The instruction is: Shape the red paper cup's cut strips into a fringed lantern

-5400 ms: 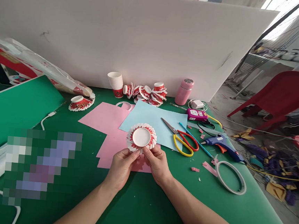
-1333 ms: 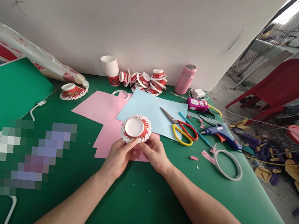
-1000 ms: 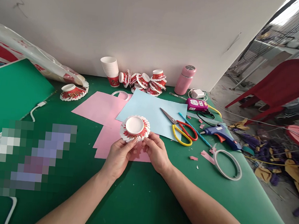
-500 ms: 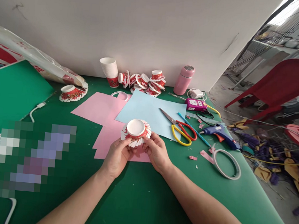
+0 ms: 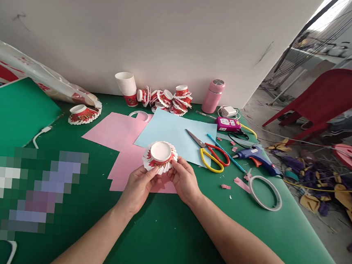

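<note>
A red and white paper cup (image 5: 161, 152) with its side cut into strips and folded outward is held base-up between my two hands. My left hand (image 5: 140, 185) pinches the fringed edge at its lower left. On the lower right, the fingers of my right hand (image 5: 184, 179) close on the same fringe. Beneath the cup lie sheets of pink paper (image 5: 124, 160) and a light blue sheet (image 5: 171, 129). Scissors (image 5: 208, 151) with red and yellow handles rest on the blue sheet, right of my hands.
Several similar cut cups (image 5: 166, 98) are heaped by the wall, beside stacked paper cups (image 5: 126, 88) and a pink flask (image 5: 214, 96). Another cut cup (image 5: 85, 114) is at left. A blue glue gun (image 5: 255, 157) and a tape roll (image 5: 264, 193) lie at right.
Both hands keep their hold on the cut cup, with only slight finger shifts. The view has shifted a little; the things on the table stay in place.
</note>
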`<state>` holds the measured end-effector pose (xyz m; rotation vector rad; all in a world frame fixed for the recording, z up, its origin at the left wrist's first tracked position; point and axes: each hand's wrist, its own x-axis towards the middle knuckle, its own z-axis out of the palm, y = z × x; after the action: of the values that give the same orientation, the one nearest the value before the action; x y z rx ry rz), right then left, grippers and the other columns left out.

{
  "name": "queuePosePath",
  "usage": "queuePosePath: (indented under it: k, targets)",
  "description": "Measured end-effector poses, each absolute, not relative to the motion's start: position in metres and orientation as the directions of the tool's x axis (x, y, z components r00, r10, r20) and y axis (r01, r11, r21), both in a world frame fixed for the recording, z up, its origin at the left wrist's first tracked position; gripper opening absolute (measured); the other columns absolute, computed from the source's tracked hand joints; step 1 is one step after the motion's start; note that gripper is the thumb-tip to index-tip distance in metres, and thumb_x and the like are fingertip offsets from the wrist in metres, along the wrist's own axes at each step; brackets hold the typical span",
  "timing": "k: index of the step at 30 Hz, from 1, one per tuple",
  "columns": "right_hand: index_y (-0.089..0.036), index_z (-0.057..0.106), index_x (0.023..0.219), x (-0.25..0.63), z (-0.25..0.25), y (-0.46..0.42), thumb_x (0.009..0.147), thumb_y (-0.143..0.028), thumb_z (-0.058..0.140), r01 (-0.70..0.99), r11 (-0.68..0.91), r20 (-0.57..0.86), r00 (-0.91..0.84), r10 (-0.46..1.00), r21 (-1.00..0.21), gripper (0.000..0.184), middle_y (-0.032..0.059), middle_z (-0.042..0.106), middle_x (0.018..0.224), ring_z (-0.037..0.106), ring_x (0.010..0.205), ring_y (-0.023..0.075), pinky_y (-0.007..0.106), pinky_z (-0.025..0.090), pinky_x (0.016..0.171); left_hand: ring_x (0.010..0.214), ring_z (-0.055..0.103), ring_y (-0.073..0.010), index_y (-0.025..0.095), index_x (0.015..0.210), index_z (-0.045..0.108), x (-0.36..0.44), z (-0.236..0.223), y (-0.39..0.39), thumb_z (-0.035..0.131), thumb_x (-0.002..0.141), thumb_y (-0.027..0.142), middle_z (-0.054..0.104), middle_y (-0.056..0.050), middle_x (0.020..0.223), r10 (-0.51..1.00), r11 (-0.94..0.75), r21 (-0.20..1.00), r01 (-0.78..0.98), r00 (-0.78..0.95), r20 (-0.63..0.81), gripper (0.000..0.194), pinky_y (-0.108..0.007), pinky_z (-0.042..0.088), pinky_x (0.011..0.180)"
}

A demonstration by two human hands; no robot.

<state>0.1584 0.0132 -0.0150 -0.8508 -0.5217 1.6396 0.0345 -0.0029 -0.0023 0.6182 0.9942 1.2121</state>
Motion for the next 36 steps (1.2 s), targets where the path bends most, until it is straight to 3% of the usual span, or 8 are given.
queuePosePath:
  k: [5, 9, 16, 21, 29, 36]
  targets:
    - [-0.018, 0.067, 0.081, 0.162, -0.02, 0.018, 0.06, -0.035, 0.073, -0.64, -0.203, -0.219, -0.055, 0.974, -0.741, 0.027, -0.0023, 0.057, 0.063, 0.042, 0.052, 0.009, 0.023, 0.036, 0.052, 0.06, 0.055, -0.0153, 0.016, 0.074, 0.069, 0.035, 0.005, -0.002, 0.065, 0.07, 0.043, 0.064, -0.004, 0.066, 0.949, 0.263, 0.732, -0.628, 0.032, -0.314, 0.028, -0.027, 0.048, 0.055]
    - [-0.021, 0.068, 0.091, 0.165, -0.021, 0.02, 0.064, -0.039, 0.071, -0.588, -0.152, -0.151, -0.051, 0.987, -0.795, 0.033, 0.0, 0.063, 0.072, 0.05, 0.058, 0.0125, 0.026, 0.041, 0.056, 0.074, 0.061, -0.0174, 0.018, 0.086, 0.07, 0.033, 0.007, 0.001, 0.064, 0.072, 0.033, 0.069, -0.005, 0.084, 0.938, 0.263, 0.687, -0.677, 0.012, -0.347, 0.022, -0.026, 0.05, 0.061]
    - [-0.022, 0.064, 0.101, 0.169, -0.018, 0.021, 0.06, -0.042, 0.075, -0.576, -0.183, -0.205, -0.027, 0.978, -0.797, 0.047, 0.0011, 0.068, 0.081, 0.061, 0.07, 0.0187, 0.033, 0.049, 0.069, 0.065, 0.058, -0.0149, 0.016, 0.071, 0.069, 0.03, 0.004, 0.002, 0.068, 0.066, 0.027, 0.067, -0.003, 0.073, 0.942, 0.275, 0.756, -0.594, 0.01, -0.335, 0.012, -0.024, 0.047, 0.056]
    - [-0.022, 0.065, 0.101, 0.17, -0.022, 0.021, 0.064, -0.038, 0.072, -0.571, -0.151, -0.198, 0.019, 0.98, -0.807, 0.04, 0.0003, 0.066, 0.078, 0.058, 0.072, 0.0175, 0.031, 0.047, 0.068, 0.064, 0.055, -0.0122, 0.017, 0.069, 0.07, 0.03, 0.0, 0.002, 0.075, 0.061, 0.026, 0.065, -0.001, 0.069, 0.95, 0.247, 0.808, -0.535, -0.029, -0.31, 0.013, -0.021, 0.044, 0.054]
    - [-0.02, 0.06, 0.102, 0.173, -0.02, 0.022, 0.067, -0.033, 0.07, -0.495, -0.06, -0.106, 0.065, 0.992, -0.867, 0.04, -0.0045, 0.053, 0.064, 0.048, 0.057, 0.0117, 0.026, 0.04, 0.057, 0.058, 0.048, -0.0103, 0.016, 0.068, 0.069, 0.032, -0.001, -0.001, 0.075, 0.062, 0.026, 0.06, 0.0, 0.064, 0.971, 0.217, 0.861, -0.46, 0.014, -0.237, 0.013, -0.021, 0.037, 0.049]
    - [-0.02, 0.065, 0.1, 0.177, -0.015, 0.024, 0.063, -0.026, 0.069, -0.504, -0.07, -0.115, 0.058, 0.992, -0.861, 0.038, -0.0057, 0.051, 0.062, 0.047, 0.056, 0.0101, 0.025, 0.04, 0.056, 0.064, 0.054, -0.0133, 0.015, 0.065, 0.067, 0.031, 0.001, 0.0, 0.073, 0.063, 0.032, 0.063, -0.002, 0.067, 0.938, 0.3, 0.733, -0.611, 0.05, -0.342, 0.017, -0.024, 0.045, 0.058]
